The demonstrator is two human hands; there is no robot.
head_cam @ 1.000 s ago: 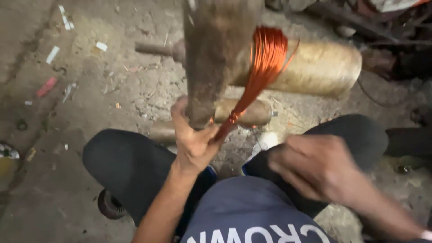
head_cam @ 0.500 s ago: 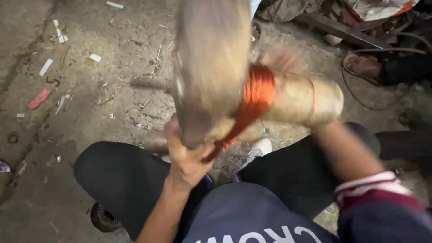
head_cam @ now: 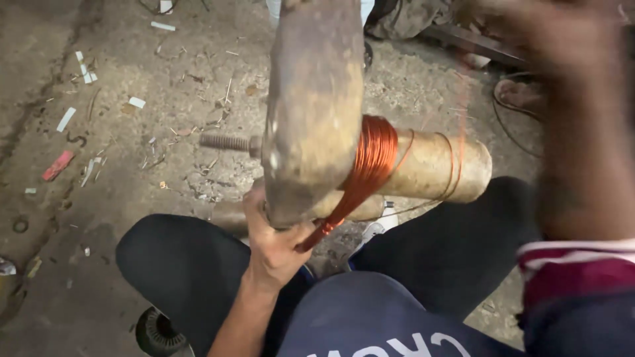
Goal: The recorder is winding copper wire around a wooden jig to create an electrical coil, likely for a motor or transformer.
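Note:
My left hand (head_cam: 274, 244) grips the lower end of a flat, rusty brown plate (head_cam: 314, 106) together with a bundle of copper wire (head_cam: 331, 225) that hangs from the coil. The copper wire coil (head_cam: 374, 158) is wound around a tan cylinder (head_cam: 436, 165) which sticks out to the right of the plate. A threaded bolt (head_cam: 228, 141) juts out on the plate's left. My right hand (head_cam: 562, 39) is raised at the upper right and heavily blurred. A faint copper strand (head_cam: 463, 112) rises from the cylinder towards it. My knees in dark trousers lie below.
The dusty concrete floor (head_cam: 132, 152) is littered with paper bits, a red scrap (head_cam: 58, 164) and wire ends. Another person's sandalled foot (head_cam: 522, 96) and a metal bar (head_cam: 476, 43) are at the upper right. A round black part (head_cam: 159, 330) sits under my left knee.
My right hand has swung from low near my lap up over the cylinder to the upper right. More loose turns lie on the cylinder. My left hand keeps its grip.

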